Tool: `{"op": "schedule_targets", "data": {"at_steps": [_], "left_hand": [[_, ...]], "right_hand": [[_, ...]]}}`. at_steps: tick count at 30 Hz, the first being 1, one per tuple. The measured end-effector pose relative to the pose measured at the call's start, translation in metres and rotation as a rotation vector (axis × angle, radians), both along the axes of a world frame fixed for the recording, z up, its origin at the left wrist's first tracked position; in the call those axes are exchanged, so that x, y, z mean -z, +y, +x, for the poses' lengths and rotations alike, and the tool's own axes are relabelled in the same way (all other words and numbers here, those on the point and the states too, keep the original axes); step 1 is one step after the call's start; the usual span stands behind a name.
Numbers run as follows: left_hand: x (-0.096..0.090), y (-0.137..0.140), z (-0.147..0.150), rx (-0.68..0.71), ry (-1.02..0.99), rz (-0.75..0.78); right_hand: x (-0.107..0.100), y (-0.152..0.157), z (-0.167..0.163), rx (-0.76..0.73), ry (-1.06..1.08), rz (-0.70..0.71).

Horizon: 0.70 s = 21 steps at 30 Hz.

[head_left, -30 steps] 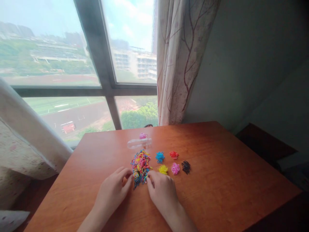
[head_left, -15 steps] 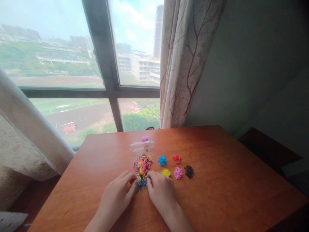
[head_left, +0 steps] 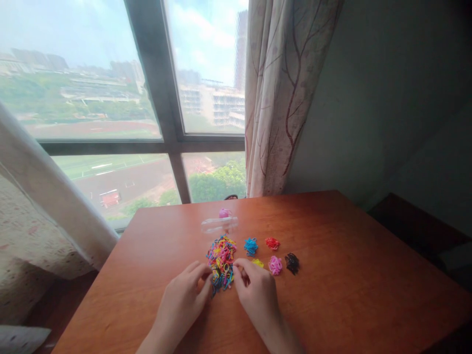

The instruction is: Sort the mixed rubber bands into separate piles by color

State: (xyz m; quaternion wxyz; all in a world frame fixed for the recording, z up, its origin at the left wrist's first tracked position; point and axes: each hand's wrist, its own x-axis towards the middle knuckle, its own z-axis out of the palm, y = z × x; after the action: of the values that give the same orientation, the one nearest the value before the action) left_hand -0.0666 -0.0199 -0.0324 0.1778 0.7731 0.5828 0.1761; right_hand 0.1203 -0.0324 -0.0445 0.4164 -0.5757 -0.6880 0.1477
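A mixed pile of small coloured rubber bands (head_left: 222, 255) lies on the wooden table, between my two hands. My left hand (head_left: 186, 292) rests at the pile's left edge, thumb and forefinger curled close together at the bands. At the right edge is my right hand (head_left: 258, 290), its thumb and forefinger pinched; whatever they may hold is too small to make out. Behind its knuckles, a small heap of yellow bands (head_left: 258, 263) is partly hidden. Nearby lie separate heaps of blue bands (head_left: 251, 247), red bands (head_left: 272, 243), pink bands (head_left: 275, 265) and black bands (head_left: 292, 263).
A clear plastic container (head_left: 219, 225) lies on its side behind the pile, with a pink item (head_left: 223, 213) just beyond it. The wooden table (head_left: 350, 275) reaches to the window (head_left: 173, 142), and a patterned curtain (head_left: 283, 98) hangs at its far edge.
My right hand has shifted a little to the right, away from the middle of the pile, covering more of the yellow heap. My left hand stays at the left edge. The view has shifted slightly.
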Motion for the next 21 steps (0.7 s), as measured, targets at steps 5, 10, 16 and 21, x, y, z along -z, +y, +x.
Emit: {"op": "schedule_targets", "data": {"at_steps": [5,10,16,21], "left_hand": [[-0.004,0.0,0.0,0.0,0.004,0.021],[-0.006,-0.001,0.002,0.002,0.042,0.012],[-0.006,-0.002,0.004,0.006,0.047,0.001],[-0.006,-0.002,0.002,0.009,0.055,-0.029]], "right_hand": [[-0.005,-0.002,0.038,0.097,0.025,0.004],[0.003,-0.004,0.105,0.298,-0.019,-0.043],[0.019,-0.004,0.16,0.439,-0.097,-0.126],[0.028,-0.001,0.162,0.411,-0.118,-0.177]]}}
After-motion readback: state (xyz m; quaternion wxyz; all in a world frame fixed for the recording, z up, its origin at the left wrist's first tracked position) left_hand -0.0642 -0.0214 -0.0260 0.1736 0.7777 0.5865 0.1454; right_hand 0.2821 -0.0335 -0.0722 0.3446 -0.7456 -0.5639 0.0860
